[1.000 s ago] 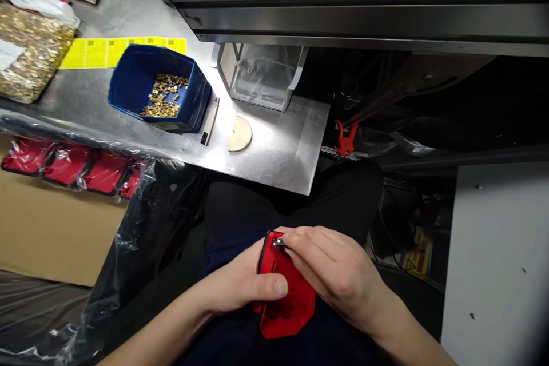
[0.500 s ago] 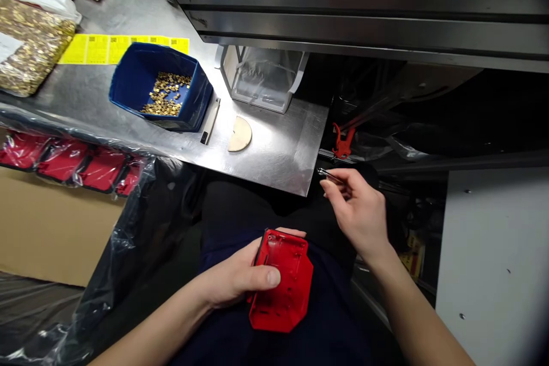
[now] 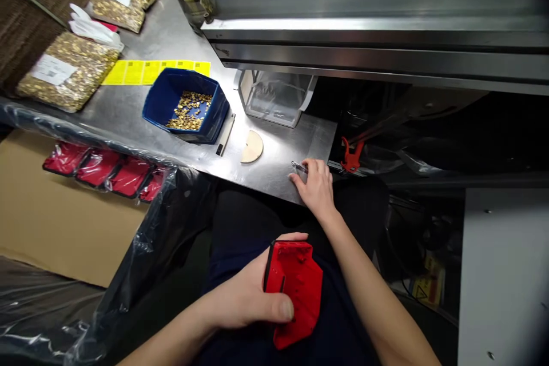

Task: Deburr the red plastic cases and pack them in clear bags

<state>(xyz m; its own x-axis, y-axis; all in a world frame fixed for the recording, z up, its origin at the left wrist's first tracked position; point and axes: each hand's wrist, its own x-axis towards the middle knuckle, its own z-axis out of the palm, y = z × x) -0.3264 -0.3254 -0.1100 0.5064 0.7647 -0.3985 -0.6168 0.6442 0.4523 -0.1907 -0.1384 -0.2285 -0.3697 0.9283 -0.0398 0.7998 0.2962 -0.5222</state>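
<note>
My left hand point(image 3: 253, 291) grips a red plastic housing point(image 3: 302, 291) with a black edge, its thumb across the open, hollow side. The housing is tilted over my lap. At the near right corner of the metal table point(image 3: 274, 183), my right hand point(image 3: 316, 186) rests with thumb and fingers around a small slim metal tool point(image 3: 299, 167), whose exact kind I cannot make out. A pale half-round disc point(image 3: 252, 147) lies to the left of that hand. Beyond it stands a blue bin point(image 3: 218, 111) holding many small brass inserts point(image 3: 189, 111).
A marker-like stick point(image 3: 226, 134) lies beside the bin. Behind are a clear bin point(image 3: 274, 106), yellow labels point(image 3: 150, 72) and bags of brass pieces point(image 3: 71, 71). A metal frame point(image 3: 364, 28) overhangs the table. Wrapped red parts point(image 3: 128, 176) sit in a box at left.
My right hand has moved left and forward onto the table corner with the small metal tool. The red housing has tilted in my left hand. The camera view has shifted.
</note>
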